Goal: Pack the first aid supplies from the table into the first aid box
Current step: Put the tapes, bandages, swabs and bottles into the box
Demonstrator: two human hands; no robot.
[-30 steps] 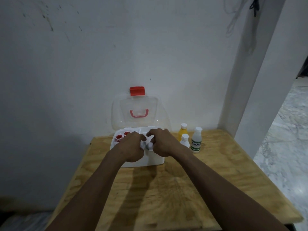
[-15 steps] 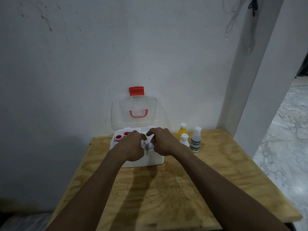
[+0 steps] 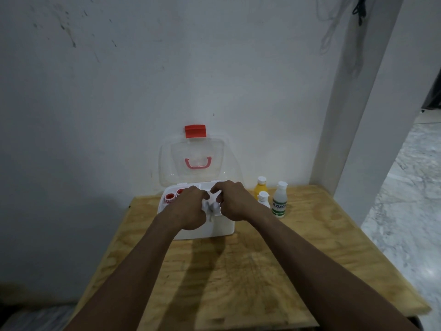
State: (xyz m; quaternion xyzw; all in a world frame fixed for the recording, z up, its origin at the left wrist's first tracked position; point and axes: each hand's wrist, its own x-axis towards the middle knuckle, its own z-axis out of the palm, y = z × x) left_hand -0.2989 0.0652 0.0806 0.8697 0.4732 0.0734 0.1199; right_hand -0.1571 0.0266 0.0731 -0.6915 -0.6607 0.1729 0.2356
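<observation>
A white first aid box (image 3: 224,226) stands open at the back of the wooden table, its clear lid (image 3: 167,161) with a red latch leaning on the wall. Two red-capped items (image 3: 170,197) sit in its left compartment. My left hand (image 3: 189,211) and my right hand (image 3: 232,203) hover over the box's middle, both pinching a small white crumpled item (image 3: 210,206) between them. To the right of the box stand a yellow bottle (image 3: 260,188), a small white bottle (image 3: 263,199) and a clear bottle with a green label (image 3: 279,199).
The plywood table (image 3: 262,271) ends close at the right and front edges. A white wall is right behind the box, and a white pillar (image 3: 358,115) rises at the back right corner. Marble floor (image 3: 410,211) lies to the right.
Both hands stay over the box holding the white item, with only slight finger movement. The view has shifted slightly.
</observation>
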